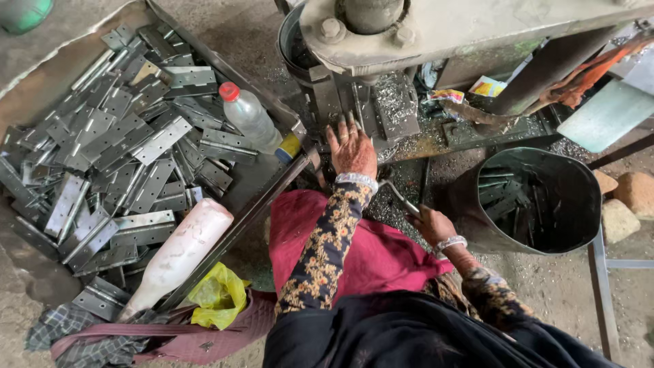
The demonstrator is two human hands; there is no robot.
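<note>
Hinge (411, 206) in right hand (432, 225)

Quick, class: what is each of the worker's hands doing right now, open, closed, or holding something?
Left hand: open, fingers spread flat on the machine bed.
Right hand: closed around a thin metal lever.

A small metalworking workshop seen from above. A heavy, grimy press machine (436, 27) with large bolts stands over a work plate littered with metal shavings (395, 102). To one side, a big tray (272, 102) is heaped with flat steel hinges (116, 157). A dark metal bucket (538, 197) holds more pieces. The bare concrete floor (558, 286) is dusty and stained.
</note>
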